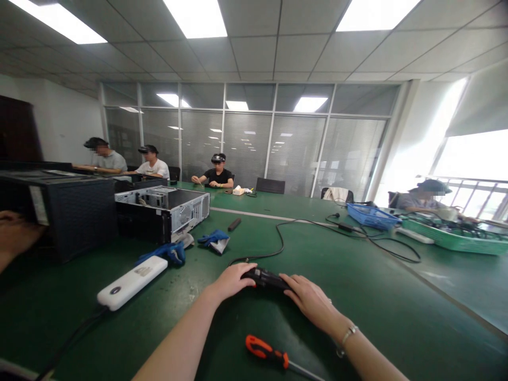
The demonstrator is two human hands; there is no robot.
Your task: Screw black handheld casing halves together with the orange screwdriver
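Observation:
A long black corded device (268, 277) lies across the green table in front of me, its exact kind unclear. My left hand (234, 280) grips its left end, fingertips on top and thumb along the near side. At the right end my right hand (311, 300) has its fingers closed over the casing. A dark cable (282, 238) runs from near the left end, loops back and stretches off to the right. Closer to me than both hands lies a screwdriver (264, 349) with an orange and black handle, its shaft pointing to the lower right.
A white power strip (133, 283), blue gloves (214, 239) and an open computer case (186, 211) are on the left. A co-worker's hand (16, 233) reaches into a black case (79, 211). Blue (371, 217) and green baskets (452, 238) stand right. Several people sit around.

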